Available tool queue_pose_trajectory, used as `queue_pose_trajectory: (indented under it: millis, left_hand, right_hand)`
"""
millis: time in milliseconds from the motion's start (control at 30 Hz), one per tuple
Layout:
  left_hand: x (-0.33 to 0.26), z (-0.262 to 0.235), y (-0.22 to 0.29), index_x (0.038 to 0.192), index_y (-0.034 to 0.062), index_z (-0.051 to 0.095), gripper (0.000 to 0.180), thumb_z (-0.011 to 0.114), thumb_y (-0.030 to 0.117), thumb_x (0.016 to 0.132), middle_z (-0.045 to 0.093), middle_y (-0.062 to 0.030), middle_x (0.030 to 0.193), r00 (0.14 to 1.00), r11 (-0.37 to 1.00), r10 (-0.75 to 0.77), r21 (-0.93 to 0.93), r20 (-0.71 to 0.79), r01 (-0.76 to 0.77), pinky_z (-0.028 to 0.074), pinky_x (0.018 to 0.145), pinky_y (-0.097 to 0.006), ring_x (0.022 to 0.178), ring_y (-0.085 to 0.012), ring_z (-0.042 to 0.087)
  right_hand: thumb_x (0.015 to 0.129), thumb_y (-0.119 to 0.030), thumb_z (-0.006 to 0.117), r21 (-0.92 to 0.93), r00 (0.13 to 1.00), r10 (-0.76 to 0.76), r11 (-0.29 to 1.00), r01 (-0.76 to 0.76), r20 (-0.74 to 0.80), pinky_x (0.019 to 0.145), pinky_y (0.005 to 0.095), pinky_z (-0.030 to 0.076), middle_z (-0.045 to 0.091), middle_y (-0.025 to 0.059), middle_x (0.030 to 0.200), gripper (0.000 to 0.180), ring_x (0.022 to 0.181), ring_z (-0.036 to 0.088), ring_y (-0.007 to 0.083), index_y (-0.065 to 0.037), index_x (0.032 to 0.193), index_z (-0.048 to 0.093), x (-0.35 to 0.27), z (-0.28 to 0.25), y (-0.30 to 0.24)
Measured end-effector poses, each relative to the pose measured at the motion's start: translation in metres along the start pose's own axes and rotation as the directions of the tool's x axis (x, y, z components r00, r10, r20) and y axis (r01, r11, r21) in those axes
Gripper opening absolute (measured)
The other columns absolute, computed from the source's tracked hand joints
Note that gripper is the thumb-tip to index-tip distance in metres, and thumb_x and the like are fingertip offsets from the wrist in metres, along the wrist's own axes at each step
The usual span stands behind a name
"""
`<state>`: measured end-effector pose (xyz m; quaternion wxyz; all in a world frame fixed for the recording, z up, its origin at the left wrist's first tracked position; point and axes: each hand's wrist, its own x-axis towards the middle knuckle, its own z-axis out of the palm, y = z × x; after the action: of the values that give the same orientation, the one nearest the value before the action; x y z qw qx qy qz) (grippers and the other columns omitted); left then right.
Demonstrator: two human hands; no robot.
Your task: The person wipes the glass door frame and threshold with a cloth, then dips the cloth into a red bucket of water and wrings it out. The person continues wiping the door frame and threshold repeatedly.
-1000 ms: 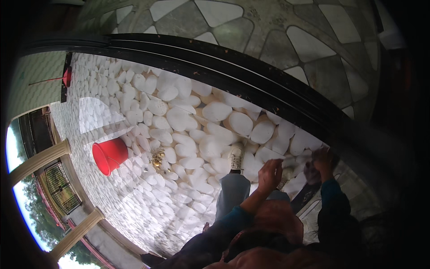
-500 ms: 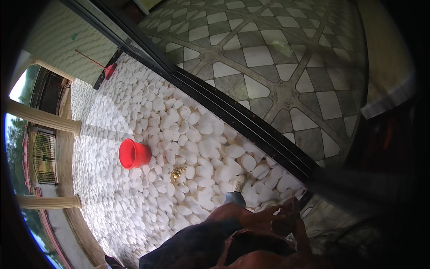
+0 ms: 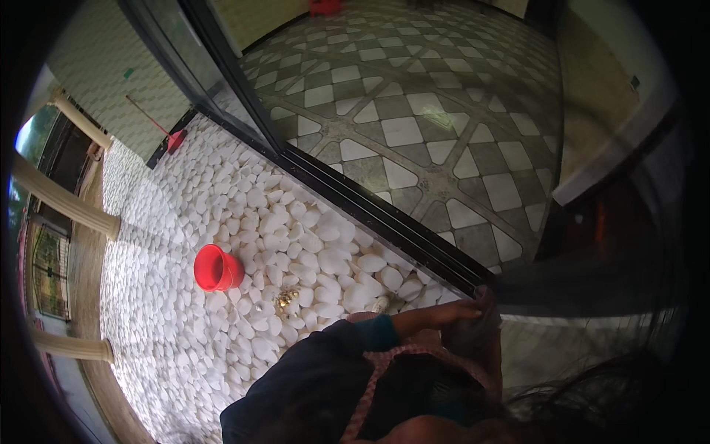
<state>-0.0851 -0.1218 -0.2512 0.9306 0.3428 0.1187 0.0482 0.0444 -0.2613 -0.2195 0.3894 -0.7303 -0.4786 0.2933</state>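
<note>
The left hand (image 3: pixel 457 311), lower right of frame, adjoins the right hand (image 3: pixel 486 302), finger closure of both indeterminable, with a dim, cloth-like item (image 3: pixel 469 333) directly below, long axis apparently vertical, and a red bucket (image 3: pixel 231 272) centre-left.

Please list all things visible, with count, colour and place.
Pebbled floor: 1, white, left
Tiled floor: 1, grey and white, upper right
Door track: 1, black, between floors
Bucket: 1, red, on pebbled floor
Small pile: 1, golden, right of bucket
Long-handled tool: 1, red, upper left
Unclear object: 1, red, top edge
Columns: 3, pale, far left
Gate: 1, dark, far left
Shoe: 1, pale, below door track
Left hand: 1, bare, right of shoe
Right hand: 1, blurred, beside left hand
</note>
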Motion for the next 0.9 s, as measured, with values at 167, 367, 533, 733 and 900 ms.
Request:
queue_pose_trajectory:
  millis: [167,367,533,733,900]
  left_hand:
    - [0.001,0.030,-0.011,0.139,0.0006,0.042,0.052,0.058,0.026,0.096,0.056,-0.0114,0.129,0.998,0.969,0.062,0.241,-0.032,-0.052,0.045,0.097,-0.032,0.115,-0.0190,0.055]
    - [0.015,0.051,-0.016,0.135,0.0040,0.043,0.058,0.046,0.049,0.098,0.055,-0.0117,0.128,0.985,0.989,-0.044,0.135,-0.165,0.067,0.048,0.095,-0.038,0.115,-0.0239,0.056]
    - [0.032,0.098,-0.036,0.147,0.0095,0.027,0.065,0.046,0.048,0.098,0.044,-0.0109,0.142,0.974,0.982,-0.175,0.099,0.145,0.162,0.045,0.101,-0.040,0.128,-0.0244,0.047]
    - [0.053,0.134,-0.042,0.143,0.0068,0.035,0.051,0.054,0.021,0.098,0.050,-0.0115,0.136,0.965,0.966,-0.252,0.084,0.073,0.246,0.042,0.104,-0.039,0.124,-0.0233,0.051]
    - [0.060,0.165,-0.005,0.140,0.0025,0.038,0.051,0.058,0.016,0.094,0.053,-0.0112,0.132,0.984,0.985,-0.111,0.150,0.141,0.089,0.044,0.101,-0.038,0.120,-0.0232,0.054]
  right_hand:
    - [0.094,-0.019,0.057,0.829,0.942,0.296,0.480,-0.287,0.155,0.089,0.0357,0.050,0.060,0.0128,0.119,0.041,0.107,0.060,0.0226,0.003,0.129,0.052,-0.031,-0.037,0.019]
    - [0.094,-0.022,0.060,0.973,0.917,0.396,0.227,-0.045,-0.050,0.093,0.0354,0.049,0.060,0.0106,0.122,0.039,0.109,0.060,0.0217,0.000,0.126,0.054,-0.071,-0.074,0.003]
    - [0.091,-0.027,0.063,0.752,0.956,0.165,0.655,0.078,-0.243,0.092,0.0343,0.047,0.060,0.0133,0.114,0.045,0.105,0.059,0.0260,0.000,0.126,0.055,-0.088,-0.083,0.005]
    - [0.081,-0.034,0.072,-0.067,0.845,-0.204,0.978,0.196,-0.494,0.082,0.0349,0.048,0.057,0.0150,0.102,0.051,0.097,0.058,0.0276,-0.003,0.121,0.062,-0.109,-0.099,0.014]
    - [0.082,-0.021,0.073,0.087,0.634,-0.017,0.987,0.133,-0.773,0.066,0.0306,0.052,0.060,0.0114,0.098,0.034,0.080,0.063,0.0203,-0.004,0.110,0.065,-0.136,-0.137,0.036]
